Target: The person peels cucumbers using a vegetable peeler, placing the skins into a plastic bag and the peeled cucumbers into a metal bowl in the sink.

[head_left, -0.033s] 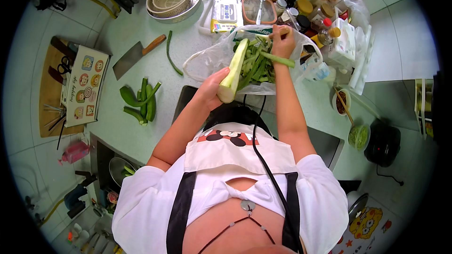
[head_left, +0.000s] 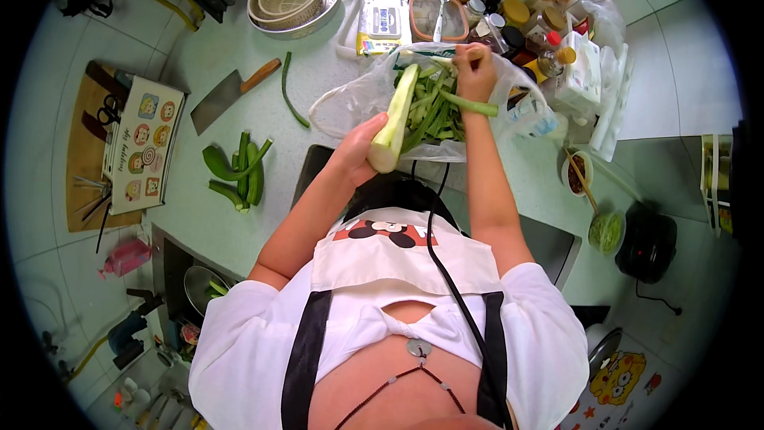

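Observation:
My left hand (head_left: 363, 149) is closed around the lower part of a long, peeled, pale green vegetable stalk (head_left: 399, 103), its cut end tilted toward me. Just right of its upper end is my right hand (head_left: 476, 72), fingers curled into a fist. What those fingers hold, if anything, I cannot make out. Under both hands a white plastic bag (head_left: 350, 94) lies spread open with a heap of green peel strips (head_left: 434, 111) in it. One thick green strip (head_left: 469, 103) crosses over my right wrist.
A cleaver (head_left: 223, 99) and a thin green stem (head_left: 291, 95) lie to the left, with several green vegetable pieces (head_left: 251, 171) nearer me. Colanders (head_left: 288, 0), a lidded container (head_left: 439, 17) and bottles (head_left: 549, 64) line the back. Right of me stand small bowls (head_left: 578, 173).
My right hand has shifted very slightly to the left. My left hand and the stalk stay almost where they were.

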Demonstrator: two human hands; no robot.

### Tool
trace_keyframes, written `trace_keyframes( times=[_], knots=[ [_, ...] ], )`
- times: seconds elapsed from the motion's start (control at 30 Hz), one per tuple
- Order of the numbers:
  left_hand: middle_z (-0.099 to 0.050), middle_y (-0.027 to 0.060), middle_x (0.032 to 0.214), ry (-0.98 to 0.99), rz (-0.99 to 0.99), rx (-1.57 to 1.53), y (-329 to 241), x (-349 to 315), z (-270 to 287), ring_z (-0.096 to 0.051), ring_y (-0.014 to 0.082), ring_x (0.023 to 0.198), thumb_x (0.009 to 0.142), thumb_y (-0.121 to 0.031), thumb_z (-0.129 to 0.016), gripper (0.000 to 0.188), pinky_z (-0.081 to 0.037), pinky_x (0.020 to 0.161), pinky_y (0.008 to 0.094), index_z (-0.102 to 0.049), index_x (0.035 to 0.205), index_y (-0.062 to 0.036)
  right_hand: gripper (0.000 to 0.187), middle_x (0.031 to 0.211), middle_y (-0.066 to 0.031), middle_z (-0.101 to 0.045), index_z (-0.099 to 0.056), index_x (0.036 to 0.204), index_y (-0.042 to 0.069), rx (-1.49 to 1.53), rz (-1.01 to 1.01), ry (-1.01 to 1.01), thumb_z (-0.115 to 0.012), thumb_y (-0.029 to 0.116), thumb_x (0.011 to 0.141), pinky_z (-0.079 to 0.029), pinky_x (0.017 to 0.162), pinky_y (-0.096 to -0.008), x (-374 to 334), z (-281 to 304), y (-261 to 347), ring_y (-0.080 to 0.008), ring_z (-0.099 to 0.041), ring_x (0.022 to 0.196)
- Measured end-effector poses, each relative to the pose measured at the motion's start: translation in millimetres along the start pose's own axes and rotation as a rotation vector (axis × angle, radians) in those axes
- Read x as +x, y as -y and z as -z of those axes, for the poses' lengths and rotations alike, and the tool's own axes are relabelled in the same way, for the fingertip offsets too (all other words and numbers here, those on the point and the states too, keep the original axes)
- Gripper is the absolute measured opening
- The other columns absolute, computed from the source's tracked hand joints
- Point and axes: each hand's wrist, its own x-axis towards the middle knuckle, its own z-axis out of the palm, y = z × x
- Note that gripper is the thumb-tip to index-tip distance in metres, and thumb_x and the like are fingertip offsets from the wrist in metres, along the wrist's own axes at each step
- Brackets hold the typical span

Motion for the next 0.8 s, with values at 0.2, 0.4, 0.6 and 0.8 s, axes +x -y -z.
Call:
trace_keyframes(
  times=[0.2, 0.4, 0.6, 0.8],
  knots=[
    [-0.056, 0.0070, 0.097, 0.023, -0.003, -0.157, -7.5, 8.9, -8.3, -0.056, 0.0179, 0.081, 0.088, -0.029, -0.045, 0.032, -0.048, 0.067, 0.0346, -0.049, 0.109, -0.0052, 0.021, 0.100, -0.0064, -0.059, -0.058, 0.092, 0.010, -0.264, 0.680, 0.326, -0.061, 0.010, 0.070, -0.047, 0.071, -0.0314, -16.1, 17.7, 20.8, -0.0248, -0.056, 0.084],
    [-0.057, 0.0070, 0.099, 0.099, 0.072, -0.199, -7.9, 13.2, -3.3, -0.057, 0.0184, 0.084, 0.088, -0.027, -0.045, 0.030, -0.049, 0.068, 0.0366, -0.049, 0.111, -0.0082, 0.032, 0.102, -0.0045, -0.058, -0.058, 0.093, 0.010, -0.420, 0.744, 0.658, -0.061, 0.004, 0.062, -0.047, 0.073, -0.0301, -8.0, 27.1, 27.3, -0.0220, -0.056, 0.087],
    [-0.057, 0.0061, 0.097, 0.012, 0.035, -0.216, -7.0, 10.4, -12.1, -0.057, 0.0198, 0.082, 0.090, -0.027, -0.042, 0.029, -0.049, 0.068, 0.0375, -0.049, 0.110, -0.0075, 0.012, 0.088, -0.0053, -0.061, -0.056, 0.090, 0.008, -0.245, 0.386, 0.568, -0.060, 0.012, 0.079, -0.047, 0.061, -0.0269, 4.0, 33.2, 50.1, -0.0175, -0.059, 0.070],
    [-0.055, 0.0078, 0.104, 0.049, 0.041, -0.299, -0.3, 15.2, -16.1, -0.056, 0.0204, 0.087, 0.090, -0.028, -0.041, 0.031, -0.048, 0.072, 0.0386, -0.047, 0.112, -0.0065, 0.010, 0.071, -0.0039, -0.056, -0.051, 0.082, 0.007, 0.431, -0.234, 0.088, -0.053, 0.016, 0.081, -0.037, 0.046, -0.0180, -5.9, 48.5, 72.0, -0.0070, -0.049, 0.054]
  ],
)
